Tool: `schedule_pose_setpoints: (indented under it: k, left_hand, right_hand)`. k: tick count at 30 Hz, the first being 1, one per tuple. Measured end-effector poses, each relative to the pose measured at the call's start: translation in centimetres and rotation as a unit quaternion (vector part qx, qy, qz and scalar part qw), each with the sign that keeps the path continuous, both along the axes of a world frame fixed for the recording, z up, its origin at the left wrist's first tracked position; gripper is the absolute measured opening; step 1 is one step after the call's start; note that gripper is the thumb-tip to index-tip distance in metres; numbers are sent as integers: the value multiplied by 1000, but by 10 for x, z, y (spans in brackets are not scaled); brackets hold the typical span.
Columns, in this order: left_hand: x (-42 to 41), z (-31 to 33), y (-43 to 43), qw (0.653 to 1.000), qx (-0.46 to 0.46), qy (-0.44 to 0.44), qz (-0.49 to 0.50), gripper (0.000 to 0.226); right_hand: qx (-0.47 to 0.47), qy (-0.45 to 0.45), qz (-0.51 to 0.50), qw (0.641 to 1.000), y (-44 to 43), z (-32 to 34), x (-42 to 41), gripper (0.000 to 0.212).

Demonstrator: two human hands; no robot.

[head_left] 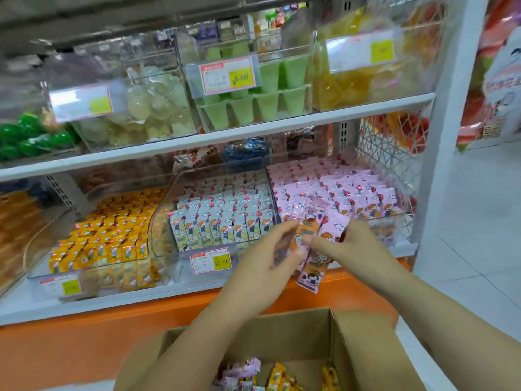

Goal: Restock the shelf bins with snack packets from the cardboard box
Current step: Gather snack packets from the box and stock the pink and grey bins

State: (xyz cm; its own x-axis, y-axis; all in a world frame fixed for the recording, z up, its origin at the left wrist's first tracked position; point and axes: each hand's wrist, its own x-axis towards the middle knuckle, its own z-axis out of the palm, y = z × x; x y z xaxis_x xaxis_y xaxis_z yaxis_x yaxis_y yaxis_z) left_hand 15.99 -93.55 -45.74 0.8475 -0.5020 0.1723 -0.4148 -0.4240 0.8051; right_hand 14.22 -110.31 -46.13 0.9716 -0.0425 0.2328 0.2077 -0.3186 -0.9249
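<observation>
Both my hands hold a small bunch of pink snack packets (315, 249) in front of the lower shelf. My left hand (265, 266) grips the bunch from the left and my right hand (346, 246) pinches it from the right. The bunch hangs just before the clear bin of pink packets (352, 193) at the right. To its left stand a bin of white-green packets (222, 218) and a bin of yellow packets (112, 230). The open cardboard box (296, 331) sits below my arms, with pink and yellow packets (270, 376) loose inside.
An upper shelf (225, 136) carries clear bins of green cups, pale sweets and yellow sweets with price tags. An orange base panel (84, 348) runs under the lower shelf. A white upright post (445, 136) bounds the shelf at the right, with floor tiles beyond.
</observation>
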Motion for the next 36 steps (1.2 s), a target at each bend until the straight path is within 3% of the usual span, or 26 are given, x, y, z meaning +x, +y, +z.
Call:
schedule_pose_setpoints:
  k: [2,4,7,11,12,14,15,19,28,32,34,36]
  left_hand:
    - [12,10,-5,998,-58,18,1,36]
    - [24,19,-11,996,-81,29,-8,41]
    - [39,34,-19,998,-44,16,-30,51]
    - [60,49,-22,997,-56,-43,25,54]
    - [65,51,-23,996,-45,-59,52,55]
    - [73,52,-25,993,5,-83,83,54]
    - [76,52,-27,992,30,-89,85,52]
    - [82,51,-34,990,68,-98,79,46]
    - [94,53,-31,989,56,-112,74,38]
    - [94,52,-19,985,-70,-91,130,31]
    - [93,47,-11,968,-168,-27,182,31]
    - [91,41,-5,933,-285,81,205,32]
  right_hand:
    - [-19,-6,21,1000,-5,7,4,43]
    - [-47,-5,48,998,-10,8,7,34]
    - [-61,-28,53,996,-20,13,9,4]
    - [-23,-71,-79,994,-50,15,18,18]
    - [-12,-71,-112,991,-57,15,20,29]
    - [-12,-56,-168,984,-67,14,20,76]
    - [-13,-49,-173,984,-71,11,22,86]
    - [-35,-72,-159,984,-67,16,19,39]
    - [-60,-30,-85,994,-55,8,30,25]
    - [-68,-7,-78,995,-46,4,39,33]
    - [-39,-5,-87,995,-43,8,43,52]
    - [-33,-18,-91,995,-40,11,48,51]
